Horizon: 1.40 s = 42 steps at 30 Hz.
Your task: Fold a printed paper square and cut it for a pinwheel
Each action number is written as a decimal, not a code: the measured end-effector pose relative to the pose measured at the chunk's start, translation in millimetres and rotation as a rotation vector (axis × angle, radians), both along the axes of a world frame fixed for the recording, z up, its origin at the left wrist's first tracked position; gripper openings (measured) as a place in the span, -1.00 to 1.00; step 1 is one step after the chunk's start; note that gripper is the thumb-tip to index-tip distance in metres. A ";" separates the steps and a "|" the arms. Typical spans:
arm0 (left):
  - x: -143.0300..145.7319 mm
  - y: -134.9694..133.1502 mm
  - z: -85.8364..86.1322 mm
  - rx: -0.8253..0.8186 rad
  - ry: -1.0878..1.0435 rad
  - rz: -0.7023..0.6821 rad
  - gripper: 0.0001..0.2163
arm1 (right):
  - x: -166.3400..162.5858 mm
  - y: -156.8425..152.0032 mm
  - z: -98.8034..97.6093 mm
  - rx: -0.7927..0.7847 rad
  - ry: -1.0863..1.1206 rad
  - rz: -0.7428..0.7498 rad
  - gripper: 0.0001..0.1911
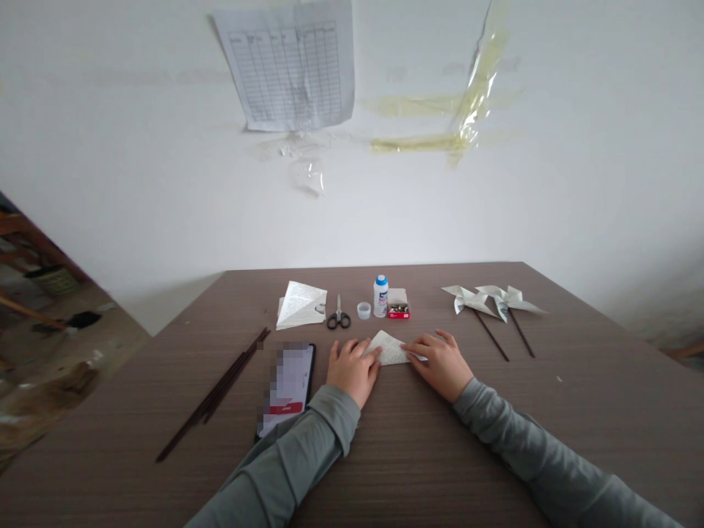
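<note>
A sheet of printed paper folded into a triangle lies on the table in front of me, its point facing the wall. My left hand holds its left corner, thumb and fingertips on the paper. At the right corner, my right hand grips the edge with its thumb and index finger, the other fingers raised a little. Beyond the paper stand a white glue bottle with a blue cap and a small red box of metal pins. Black-handled scissors and a small clear cup are left of them.
Two paper pinwheels on dark sticks lie at the right back. A stack of printed paper rests at the left back. Several dark sticks and a phone lie left of my arm. The table meets a white wall.
</note>
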State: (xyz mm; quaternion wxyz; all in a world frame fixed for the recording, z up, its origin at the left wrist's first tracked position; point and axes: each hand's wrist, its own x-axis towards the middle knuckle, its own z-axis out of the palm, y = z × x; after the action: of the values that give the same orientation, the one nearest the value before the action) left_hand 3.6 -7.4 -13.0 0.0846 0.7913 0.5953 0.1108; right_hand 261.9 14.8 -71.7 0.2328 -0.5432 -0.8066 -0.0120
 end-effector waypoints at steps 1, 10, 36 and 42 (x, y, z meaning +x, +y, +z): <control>0.4 -0.4 1.0 -0.005 0.004 0.001 -0.59 | -0.5 -0.3 1.2 -0.006 -0.002 -0.007 -0.58; -0.4 0.1 0.7 0.009 -0.023 0.004 -0.61 | -4.7 -4.9 9.3 -0.043 -0.018 -0.017 -0.59; 3.9 2.2 -2.7 -0.022 -0.011 -0.023 -0.49 | -36.0 -15.5 19.9 -0.119 -0.071 -0.189 -0.75; -1.1 7.8 -20.8 0.010 -0.016 -0.044 -0.46 | -36.8 -12.8 11.5 -0.064 -0.053 -0.172 -0.80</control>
State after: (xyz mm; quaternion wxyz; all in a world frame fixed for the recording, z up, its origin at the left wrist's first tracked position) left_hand 2.4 0.4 -33.9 0.0880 0.8037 0.5766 0.1181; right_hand 225.0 2.0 -60.2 0.1918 -0.6172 -0.7628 -0.0207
